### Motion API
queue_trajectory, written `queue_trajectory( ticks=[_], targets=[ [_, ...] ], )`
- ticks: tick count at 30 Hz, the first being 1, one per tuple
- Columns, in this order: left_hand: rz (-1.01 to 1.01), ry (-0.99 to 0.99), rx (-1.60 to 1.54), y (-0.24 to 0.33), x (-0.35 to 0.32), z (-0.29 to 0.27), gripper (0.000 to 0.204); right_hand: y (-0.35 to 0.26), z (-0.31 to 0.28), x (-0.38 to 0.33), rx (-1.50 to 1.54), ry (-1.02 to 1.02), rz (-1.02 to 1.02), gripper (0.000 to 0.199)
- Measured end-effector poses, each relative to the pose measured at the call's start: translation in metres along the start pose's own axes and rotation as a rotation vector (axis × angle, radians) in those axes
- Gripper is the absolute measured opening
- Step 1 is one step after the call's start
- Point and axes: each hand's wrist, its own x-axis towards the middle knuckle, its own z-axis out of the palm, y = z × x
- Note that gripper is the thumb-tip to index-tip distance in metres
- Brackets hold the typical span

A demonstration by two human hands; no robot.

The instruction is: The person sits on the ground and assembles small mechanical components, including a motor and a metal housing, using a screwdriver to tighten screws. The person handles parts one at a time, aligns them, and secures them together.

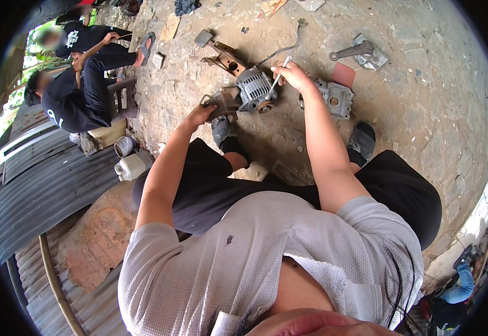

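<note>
Crouching low over the rough ground, you have both bare forearms reaching forward from a grey mesh shirt, past your dark trousers and your feet planted on the dirt. Your left arm runs up and slightly inward, elbow bent, and your left hand [199,116] is closed around the rusty brown bracket [221,103] at the near left side of the alternator [255,89], knuckles toward you, wrist dropped. Your right arm stretches longer and straighter, the forearm climbing steeply to your right hand [293,74], which is curled tight around a slim silvery tool [279,75]; the tool slants down from your fist onto the ribbed grey casing of the alternator. That alternator lies on the ground just ahead of your feet, between your two hands, its round pulley end facing you.

Just right of it, touching your right wrist's shadow, sits a grey cast housing [334,98]. Beyond the alternator a second rusty bracket [225,58] lies near a bent metal rod [280,49]. Farther right rests a grey mount with a handle [363,52]. At far left, two people in dark clothes [81,84] crouch, well apart from you.
</note>
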Motion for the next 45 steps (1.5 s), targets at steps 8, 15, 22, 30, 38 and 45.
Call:
queue_trajectory(
  ticks=[8,15,22,30,38,45],
  targets=[
    [0.020,0.056,0.013,0.000,-0.002,0.005,0.057,0.006,0.003,0.002,-0.026,0.054,-0.007,0.026],
    [0.040,0.045,-0.026,0.005,-0.006,0.005,0.056,0.009,0.006,0.005,-0.075,0.000,-0.030,0.028],
    [0.044,0.024,-0.009,-0.005,0.002,-0.001,0.045,-0.006,0.013,0.000,-0.005,0.133,-0.143,0.028],
    [0.049,0.035,-0.047,0.008,-0.009,0.006,0.054,0.003,0.006,0.003,-0.150,-0.103,-0.004,0.027],
    [0.042,0.030,-0.001,-0.001,0.000,0.004,0.053,0.004,0.000,0.006,-0.071,-0.070,0.058,0.030],
    [0.056,0.047,-0.031,-0.001,0.001,0.006,0.054,0.002,-0.003,0.002,-0.024,-0.009,0.032,0.032]
  ],
)
